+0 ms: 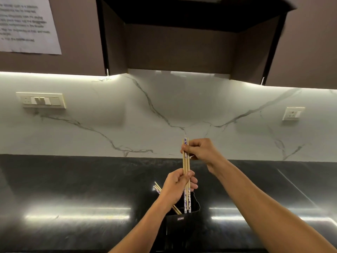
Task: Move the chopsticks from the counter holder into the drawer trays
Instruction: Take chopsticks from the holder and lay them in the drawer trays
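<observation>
A bundle of wooden chopsticks [186,167] with blue-and-white patterned ends stands upright above the black holder [179,227] on the dark counter. My left hand [176,189] grips the bundle near its middle. My right hand [202,151] pinches it near the top. The bundle's lower ends hang just at the holder's mouth. A few more chopsticks [158,189] lean to the left inside the holder, partly hidden behind my left hand. No drawer or tray is in view.
The dark glossy counter [73,198] runs left and right under a white marble backsplash [127,115]. A switch panel [41,100] sits on the wall at left, a socket [293,114] at right. Dark upper cabinets [182,33] overhang above.
</observation>
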